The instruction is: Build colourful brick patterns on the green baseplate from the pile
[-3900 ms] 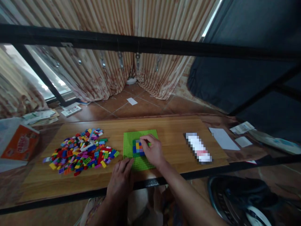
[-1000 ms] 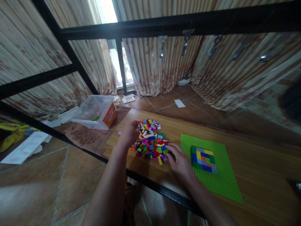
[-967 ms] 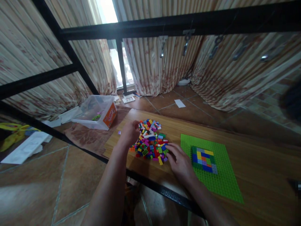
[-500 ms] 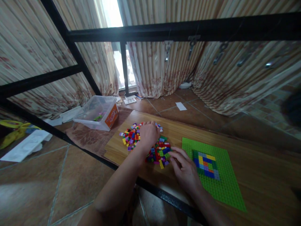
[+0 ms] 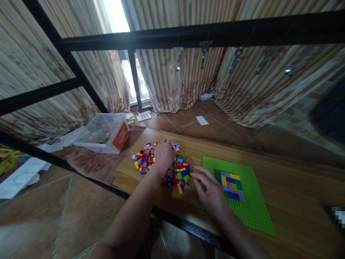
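A loose heap of small multicoloured building bricks [image 5: 145,158] lies on the wooden tabletop. My left hand [image 5: 164,154] reaches down into the far part of this heap, back of the hand up; its fingertips are hidden. Along the heap's right edge, my right hand [image 5: 211,190] has its thumb and fingers apart, with a small dark green piece beside the fingertips. To the right lies a green studded baseplate [image 5: 256,201]. On it sits a square pattern of blue, yellow, grey, orange and green bricks [image 5: 231,185], partly behind my right hand.
A clear plastic box [image 5: 94,138] with an orange label stands left of the table on a brown mat [image 5: 88,162]. Black metal bars [image 5: 172,37] cross above and in front of me, with clips hanging from one. Paper [image 5: 202,120] lies on the tiled floor beyond.
The whole view has shifted slightly, so the scene sits further left. My left hand stays over the bricks. My right hand has drawn slightly away from the heap.
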`<action>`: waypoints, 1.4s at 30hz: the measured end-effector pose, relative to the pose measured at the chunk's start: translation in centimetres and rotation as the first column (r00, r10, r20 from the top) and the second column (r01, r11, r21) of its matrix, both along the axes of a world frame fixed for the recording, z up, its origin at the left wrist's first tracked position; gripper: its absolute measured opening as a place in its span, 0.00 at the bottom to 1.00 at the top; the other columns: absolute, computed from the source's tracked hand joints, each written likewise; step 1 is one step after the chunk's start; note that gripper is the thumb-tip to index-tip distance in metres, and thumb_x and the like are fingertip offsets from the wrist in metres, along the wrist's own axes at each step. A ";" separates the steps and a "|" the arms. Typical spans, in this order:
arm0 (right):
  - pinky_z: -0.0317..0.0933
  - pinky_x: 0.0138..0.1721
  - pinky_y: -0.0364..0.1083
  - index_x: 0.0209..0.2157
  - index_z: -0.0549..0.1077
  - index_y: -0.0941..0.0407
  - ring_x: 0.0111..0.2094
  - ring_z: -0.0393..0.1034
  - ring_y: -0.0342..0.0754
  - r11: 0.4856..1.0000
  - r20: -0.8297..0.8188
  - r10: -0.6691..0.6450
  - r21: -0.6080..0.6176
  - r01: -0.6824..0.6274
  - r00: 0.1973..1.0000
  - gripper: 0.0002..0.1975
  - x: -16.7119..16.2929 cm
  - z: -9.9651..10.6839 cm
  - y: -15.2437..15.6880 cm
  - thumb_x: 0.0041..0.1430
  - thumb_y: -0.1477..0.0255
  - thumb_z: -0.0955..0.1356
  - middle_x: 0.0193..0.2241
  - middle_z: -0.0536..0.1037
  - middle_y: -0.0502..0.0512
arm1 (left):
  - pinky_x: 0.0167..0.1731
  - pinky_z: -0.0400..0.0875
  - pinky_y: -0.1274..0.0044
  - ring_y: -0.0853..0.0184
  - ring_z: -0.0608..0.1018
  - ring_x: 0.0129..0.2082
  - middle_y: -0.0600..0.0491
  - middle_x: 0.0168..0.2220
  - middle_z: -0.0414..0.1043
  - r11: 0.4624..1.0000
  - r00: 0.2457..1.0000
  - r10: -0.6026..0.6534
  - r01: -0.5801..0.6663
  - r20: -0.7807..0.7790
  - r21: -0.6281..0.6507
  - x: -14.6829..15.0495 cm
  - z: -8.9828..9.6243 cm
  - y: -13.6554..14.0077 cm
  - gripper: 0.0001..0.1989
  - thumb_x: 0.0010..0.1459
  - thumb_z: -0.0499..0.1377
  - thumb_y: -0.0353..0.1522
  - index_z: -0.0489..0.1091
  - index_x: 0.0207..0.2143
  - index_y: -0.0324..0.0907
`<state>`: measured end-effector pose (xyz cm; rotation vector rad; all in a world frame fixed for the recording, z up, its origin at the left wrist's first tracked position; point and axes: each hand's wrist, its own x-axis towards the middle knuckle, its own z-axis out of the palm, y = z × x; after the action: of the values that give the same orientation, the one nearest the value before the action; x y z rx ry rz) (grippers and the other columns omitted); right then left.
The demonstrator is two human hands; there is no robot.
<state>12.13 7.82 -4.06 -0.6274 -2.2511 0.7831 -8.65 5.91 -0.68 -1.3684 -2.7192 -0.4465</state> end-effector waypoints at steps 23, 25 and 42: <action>0.59 0.29 0.43 0.27 0.77 0.54 0.26 0.65 0.42 0.558 -0.306 -0.399 -0.829 -0.036 0.865 0.12 0.7 1.9 3.3 0.44 0.60 0.73 0.23 0.75 0.49 | 0.29 0.64 0.80 0.71 0.70 0.27 0.55 0.26 0.72 0.868 0.226 -0.493 0.072 0.840 0.491 9.0 0.1 -0.8 0.10 0.51 0.60 0.37 0.74 0.29 0.38; 0.59 0.29 0.42 0.27 0.77 0.54 0.27 0.65 0.42 0.555 -0.303 -0.362 -0.830 -0.058 0.881 0.13 0.8 1.9 3.3 0.45 0.59 0.73 0.24 0.75 0.49 | 0.25 0.60 0.81 0.73 0.67 0.24 0.57 0.23 0.69 0.881 0.224 -0.469 0.041 0.855 0.472 9.1 0.1 -0.8 0.10 0.50 0.61 0.37 0.73 0.27 0.38; 0.59 0.30 0.44 0.24 0.77 0.54 0.26 0.65 0.42 0.547 -0.317 -0.377 -0.834 -0.067 0.870 0.12 0.5 1.9 2.9 0.43 0.60 0.74 0.23 0.76 0.48 | 0.21 0.58 0.83 0.75 0.64 0.21 0.58 0.20 0.63 0.881 0.133 -0.457 -0.071 0.879 0.469 10.5 0.3 -0.6 0.12 0.49 0.61 0.38 0.68 0.23 0.38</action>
<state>12.61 10.69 -2.15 -0.9252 -1.2355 1.7258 1.86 5.35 -0.40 -1.5932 -2.6823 -2.7063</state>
